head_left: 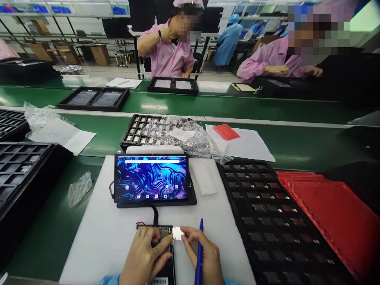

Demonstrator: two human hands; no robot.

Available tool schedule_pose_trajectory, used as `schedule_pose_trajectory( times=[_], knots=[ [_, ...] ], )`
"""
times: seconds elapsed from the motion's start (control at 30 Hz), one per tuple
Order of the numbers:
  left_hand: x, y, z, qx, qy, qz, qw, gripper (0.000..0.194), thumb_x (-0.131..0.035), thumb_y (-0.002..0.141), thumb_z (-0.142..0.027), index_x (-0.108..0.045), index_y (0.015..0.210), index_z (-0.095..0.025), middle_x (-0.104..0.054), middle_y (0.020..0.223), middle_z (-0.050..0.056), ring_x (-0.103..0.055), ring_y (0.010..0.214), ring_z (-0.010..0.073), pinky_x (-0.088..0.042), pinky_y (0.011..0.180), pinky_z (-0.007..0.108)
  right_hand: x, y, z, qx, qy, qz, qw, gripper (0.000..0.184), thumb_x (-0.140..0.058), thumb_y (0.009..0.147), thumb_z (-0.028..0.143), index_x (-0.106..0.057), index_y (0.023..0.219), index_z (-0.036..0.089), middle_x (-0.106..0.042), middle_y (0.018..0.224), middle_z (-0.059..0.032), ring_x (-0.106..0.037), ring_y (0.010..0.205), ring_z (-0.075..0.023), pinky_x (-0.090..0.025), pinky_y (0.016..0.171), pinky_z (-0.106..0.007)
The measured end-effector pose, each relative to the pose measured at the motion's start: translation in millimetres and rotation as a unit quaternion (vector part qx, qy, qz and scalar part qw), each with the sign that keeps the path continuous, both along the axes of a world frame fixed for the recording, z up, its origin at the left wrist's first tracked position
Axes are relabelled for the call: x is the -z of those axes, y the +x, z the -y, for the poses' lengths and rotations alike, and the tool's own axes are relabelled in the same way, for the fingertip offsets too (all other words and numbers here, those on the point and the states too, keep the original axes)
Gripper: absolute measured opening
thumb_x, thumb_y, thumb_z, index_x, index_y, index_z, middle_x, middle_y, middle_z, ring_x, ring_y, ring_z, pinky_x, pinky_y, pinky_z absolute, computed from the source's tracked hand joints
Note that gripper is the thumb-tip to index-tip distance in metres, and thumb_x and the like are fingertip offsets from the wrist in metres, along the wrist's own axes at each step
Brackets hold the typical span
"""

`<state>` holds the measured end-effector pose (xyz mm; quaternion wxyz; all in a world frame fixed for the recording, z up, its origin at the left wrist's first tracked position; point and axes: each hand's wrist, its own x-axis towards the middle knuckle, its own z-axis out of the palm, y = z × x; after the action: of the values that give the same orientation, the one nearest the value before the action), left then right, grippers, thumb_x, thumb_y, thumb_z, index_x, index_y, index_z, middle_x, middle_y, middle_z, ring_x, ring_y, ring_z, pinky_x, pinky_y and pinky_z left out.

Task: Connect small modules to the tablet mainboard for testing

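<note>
My left hand point(144, 253) presses its fingers on a small circuit board point(154, 233) lying on a white foam mat point(89, 237). My right hand point(204, 253) holds a blue pen point(199, 257) upright against its palm. Its fingertips pinch a small silver metal plate point(178, 233) at the board's right edge. A black cable point(154, 215) runs from the board to a lit tablet point(151, 178) with a blue wallpaper. The hands hide most of the board.
A black tray of dark parts point(267, 221) stands to the right beside a red sheet point(332, 213). Another black tray point(23, 178) lies at left. Beyond the green conveyor belt point(243, 111), two co-workers in pink point(166, 51) point(276, 59) sit at the bench.
</note>
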<state>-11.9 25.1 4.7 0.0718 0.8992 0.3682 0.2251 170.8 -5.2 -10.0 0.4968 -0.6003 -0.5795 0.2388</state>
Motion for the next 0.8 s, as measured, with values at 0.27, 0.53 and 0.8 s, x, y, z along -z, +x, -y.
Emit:
schedule_pose_trajectory(
  times=[0.27,0.53,0.8],
  knots=[
    [-0.5,-4,-1,-0.001,-0.052,0.043,0.998,0.032,-0.04,0.095,-0.031,-0.058,0.118,-0.019,-0.058,0.082,0.007,-0.057,0.07,0.0201,-0.051,0.059,0.033,13.1,-4,7,0.018,-0.002,-0.018,1.0,0.017,-0.056,0.082,0.014,-0.05,0.071,0.024,-0.077,0.088,-0.0038,-0.075,0.076,-0.0176,-0.059,0.071,-0.023],
    [-5.6,-4,-4,-0.018,-0.078,0.12,0.99,0.025,-0.039,0.097,-0.026,-0.058,0.112,-0.02,-0.07,0.086,0.005,-0.064,0.073,0.0177,-0.053,0.065,0.029,15.2,4,9,0.061,0.017,0.009,0.998,0.015,-0.054,0.084,0.015,-0.051,0.072,0.024,-0.076,0.095,-0.0073,-0.073,0.085,-0.0207,-0.058,0.077,-0.029],
    [5.5,-4,-11,-0.006,0.018,0.14,0.99,0.02,-0.043,0.095,-0.022,-0.063,0.099,-0.02,-0.069,0.073,0.002,-0.065,0.062,0.0141,-0.054,0.058,0.023,15.6,18,-1,0.042,0.079,0.066,0.994,0.014,-0.053,0.084,0.014,-0.058,0.074,0.024,-0.077,0.088,-0.0067,-0.074,0.08,-0.0223,-0.06,0.073,-0.028]
  ],
)
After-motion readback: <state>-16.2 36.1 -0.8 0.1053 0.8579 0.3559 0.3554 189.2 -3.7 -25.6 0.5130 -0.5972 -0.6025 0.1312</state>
